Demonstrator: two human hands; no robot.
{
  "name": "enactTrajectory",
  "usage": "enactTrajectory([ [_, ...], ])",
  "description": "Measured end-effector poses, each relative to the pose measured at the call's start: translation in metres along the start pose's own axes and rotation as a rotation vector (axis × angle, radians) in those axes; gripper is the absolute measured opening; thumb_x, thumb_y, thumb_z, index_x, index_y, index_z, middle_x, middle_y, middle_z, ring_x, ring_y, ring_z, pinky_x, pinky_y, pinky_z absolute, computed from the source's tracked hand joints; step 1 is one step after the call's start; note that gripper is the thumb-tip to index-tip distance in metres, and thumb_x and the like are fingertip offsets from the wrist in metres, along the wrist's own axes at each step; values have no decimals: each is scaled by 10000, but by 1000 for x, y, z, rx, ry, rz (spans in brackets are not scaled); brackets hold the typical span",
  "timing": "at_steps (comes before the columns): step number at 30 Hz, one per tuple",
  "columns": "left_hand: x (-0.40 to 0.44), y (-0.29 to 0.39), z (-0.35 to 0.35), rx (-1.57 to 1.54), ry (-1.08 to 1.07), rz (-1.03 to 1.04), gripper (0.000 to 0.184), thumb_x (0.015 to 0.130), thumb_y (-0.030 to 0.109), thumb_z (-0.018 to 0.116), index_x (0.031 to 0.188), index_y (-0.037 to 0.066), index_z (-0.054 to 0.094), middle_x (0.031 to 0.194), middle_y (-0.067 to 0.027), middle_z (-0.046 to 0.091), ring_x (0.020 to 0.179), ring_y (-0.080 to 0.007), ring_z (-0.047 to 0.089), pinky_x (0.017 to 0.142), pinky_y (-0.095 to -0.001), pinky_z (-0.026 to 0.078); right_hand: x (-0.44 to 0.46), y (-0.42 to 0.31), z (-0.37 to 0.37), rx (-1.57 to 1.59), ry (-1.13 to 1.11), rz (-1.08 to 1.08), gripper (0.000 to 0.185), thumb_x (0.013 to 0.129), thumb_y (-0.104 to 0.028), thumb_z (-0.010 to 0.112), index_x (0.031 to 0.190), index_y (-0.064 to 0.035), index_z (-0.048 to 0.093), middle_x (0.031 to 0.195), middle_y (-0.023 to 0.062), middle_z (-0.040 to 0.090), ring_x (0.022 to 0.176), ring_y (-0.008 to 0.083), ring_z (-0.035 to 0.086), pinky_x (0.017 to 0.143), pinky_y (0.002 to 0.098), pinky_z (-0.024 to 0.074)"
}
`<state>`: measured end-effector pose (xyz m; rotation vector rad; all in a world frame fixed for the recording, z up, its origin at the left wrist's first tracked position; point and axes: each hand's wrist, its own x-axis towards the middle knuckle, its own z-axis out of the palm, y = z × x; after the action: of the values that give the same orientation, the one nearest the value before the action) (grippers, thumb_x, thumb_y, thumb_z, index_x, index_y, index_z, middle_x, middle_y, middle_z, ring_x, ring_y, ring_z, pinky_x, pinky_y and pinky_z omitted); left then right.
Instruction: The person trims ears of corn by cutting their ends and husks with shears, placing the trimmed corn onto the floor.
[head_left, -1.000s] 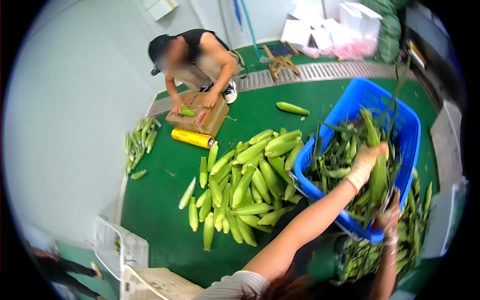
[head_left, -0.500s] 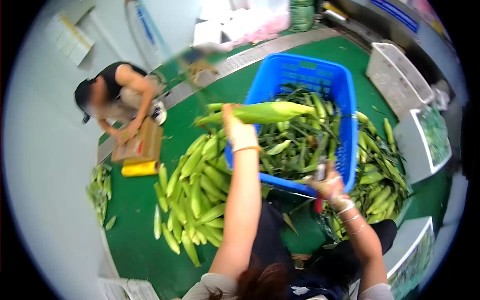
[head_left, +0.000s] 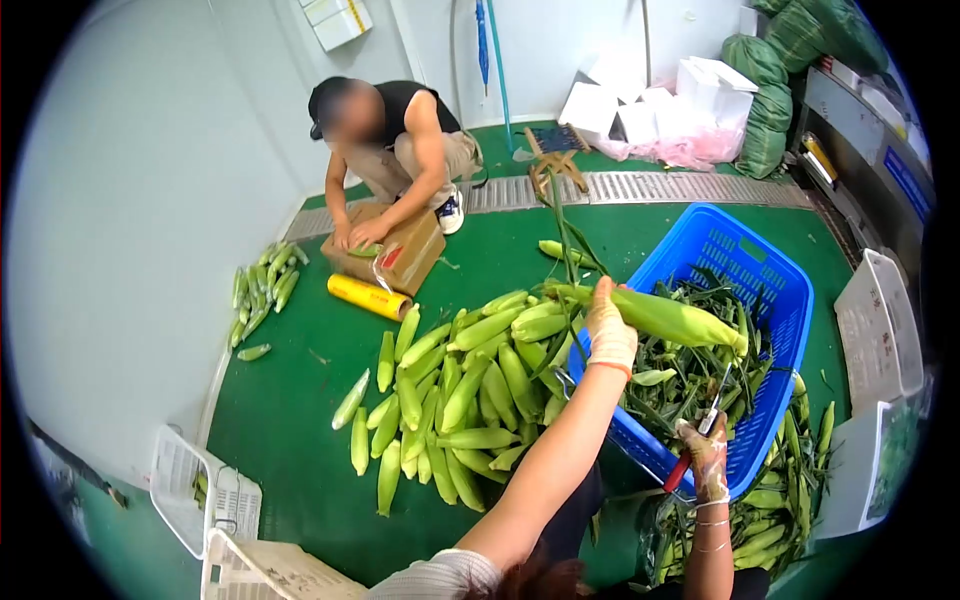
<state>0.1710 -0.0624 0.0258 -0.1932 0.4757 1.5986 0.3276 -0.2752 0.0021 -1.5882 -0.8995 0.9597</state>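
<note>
My left hand (head_left: 610, 328), in a light glove, grips an ear of corn (head_left: 680, 318) by its leafy end, over the blue basket (head_left: 795, 300). Long green leaves trail from the ear past my fingers. My right hand (head_left: 706, 455), also gloved, is wrapped round red-handled shears (head_left: 710, 415) at the basket's near edge. The blades point up toward the ear's pale stem end. Leaves and husks (head_left: 655, 378) fill the lower part of the basket. Left of it lies a heap of corn ears (head_left: 465, 385) on the floor.
A co-worker (head_left: 420, 130) squats at a cardboard box (head_left: 412, 252), beside a yellow roll (head_left: 368, 297). Wrapped ears (head_left: 262, 285) lie by the wall. More corn (head_left: 765, 525) lies right of the basket. White crates (head_left: 878, 325) stand at the right and lower left.
Since the last frame the view has swung left. The ear in my left hand now tilts down to the right, its stem end nearer the shears, which point upward.
</note>
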Motion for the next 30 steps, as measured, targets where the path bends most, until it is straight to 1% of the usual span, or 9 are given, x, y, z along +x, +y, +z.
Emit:
enactTrajectory([
  [5,-6,4,7,20,43,13,259,816,223,716,907,69,528,794,-64,562,732,-207,555,713,-369,493,-13,-2,-4,53,-48,47,351,709,-55,741,947,-63,483,783,-2,492,680,107,491,607,247,455],
  [8,-14,4,11,50,66,35,276,808,221,723,920,49,539,789,-68,574,711,-203,568,687,-369,498,-31,-1,-9,88,54,15,369,717,-44,735,991,-55,488,797,-3,504,692,108,500,621,237,453],
  [10,-19,4,13,209,55,62,298,793,230,737,915,32,550,784,-82,598,689,-212,582,659,-366,498,-39,-2,-18,-9,170,-24,425,732,-3,722,1084,-37,485,862,12,531,774,120,537,708,238,471],
  [13,-17,-9,6,334,11,69,350,776,317,754,890,28,592,771,-76,639,648,-191,589,623,-339,490,-43,7,-33,128,203,-75,468,743,16,716,1137,-22,467,966,31,539,849,115,540,750,241,474],
  [17,-29,-18,6,307,21,21,353,735,296,785,873,30,602,761,-97,641,655,-212,598,624,-371,502,-55,1,-43,14,195,20,758,750,-47,726,1382,29,314,1135,105,549,970,193,539,856,282,450],
  [20,-28,-24,1,260,27,-26,351,748,277,773,926,38,587,772,-97,641,648,-222,593,631,-382,502,-61,14,-43,-104,185,120,792,721,-39,734,1381,31,301,1130,102,546,971,197,540,875,288,440],
  [21,-28,-26,0,225,32,-52,349,758,278,767,931,41,577,780,-96,636,660,-222,592,643,-380,502,-67,23,-38,-148,254,-56,363,766,-42,671,1065,-32,466,887,20,501,785,125,491,714,262,434],
  [25,-30,-26,3,85,57,-129,322,792,270,742,932,47,556,810,-89,616,713,-219,589,688,-374,500,-83,4,-30,-29,209,-35,377,750,-50,684,1061,-39,471,873,19,500,767,125,485,689,257,423],
  [30,-33,-23,6,70,46,-162,301,810,248,729,955,47,558,823,-84,603,748,-216,588,715,-374,498,-81,27,-44,-126,150,12,387,741,-25,675,1071,-43,475,874,11,490,783,129,488,702,259,423],
])
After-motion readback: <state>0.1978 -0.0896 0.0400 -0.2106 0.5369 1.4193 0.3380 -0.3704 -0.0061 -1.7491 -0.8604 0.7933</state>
